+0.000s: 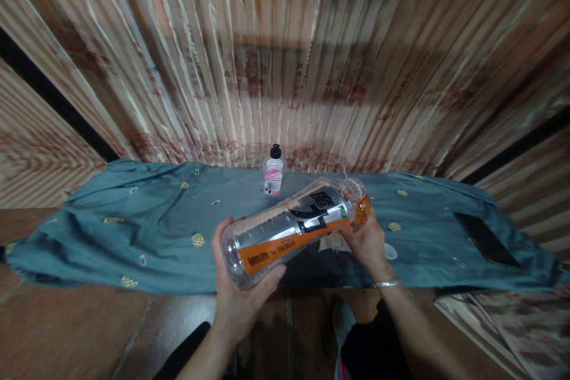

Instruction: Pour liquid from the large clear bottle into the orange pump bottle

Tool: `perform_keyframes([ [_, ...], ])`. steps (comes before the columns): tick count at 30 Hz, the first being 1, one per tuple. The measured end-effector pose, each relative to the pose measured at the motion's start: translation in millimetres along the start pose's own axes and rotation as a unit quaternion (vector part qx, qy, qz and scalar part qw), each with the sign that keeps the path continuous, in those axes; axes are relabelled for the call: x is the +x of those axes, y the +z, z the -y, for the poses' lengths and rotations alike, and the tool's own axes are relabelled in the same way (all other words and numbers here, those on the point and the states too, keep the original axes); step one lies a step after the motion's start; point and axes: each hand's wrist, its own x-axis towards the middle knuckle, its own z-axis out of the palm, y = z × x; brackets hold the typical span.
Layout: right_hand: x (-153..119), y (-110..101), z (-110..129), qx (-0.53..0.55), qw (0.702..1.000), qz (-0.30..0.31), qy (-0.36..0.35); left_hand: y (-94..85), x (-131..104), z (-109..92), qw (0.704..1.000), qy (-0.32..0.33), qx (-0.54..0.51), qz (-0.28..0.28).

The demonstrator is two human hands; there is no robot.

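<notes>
A large clear plastic bottle (pixel 289 228) with an orange and silver label is held tilted above the cloth, its base toward the left. My left hand (pixel 240 297) wraps round the base end, thumb below and fingers behind. At the other end, my right hand (pixel 367 237) is closed round an orange part (pixel 361 211) by the bottle's upper end; most of its fingers are hidden. Behind the large bottle stands a small bottle (pixel 273 178) with a black cap and pink label. Under my right hand lies a pale, crumpled piece (pixel 333 243), partly covered.
Teal patterned cloth (pixel 155 219) covers the long surface. A round, whitish translucent piece (pixel 390 251) lies just right of my right hand. Farther right is a dark flat phone-like object (pixel 485 238). Striped curtains (pixel 276 71) hang behind; my shoe (pixel 342 323) is below.
</notes>
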Motion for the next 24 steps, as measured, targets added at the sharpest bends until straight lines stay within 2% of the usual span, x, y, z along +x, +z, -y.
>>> perform_keyframes([
  [12,0.1,-0.1,-3.1,0.000,1.000,0.006,0.005,5.4,0.5,-6.3,0.999,0.001,0.006,-0.036],
  [18,0.7,-1.0,0.0,0.005,1.000,0.005,0.012,2.5,0.9,-4.0,1.000,0.000,0.005,-0.008],
  [24,0.6,-0.5,-0.7,0.001,1.000,0.009,0.011,4.0,0.3,-5.8,1.000,-0.011,-0.001,-0.027],
])
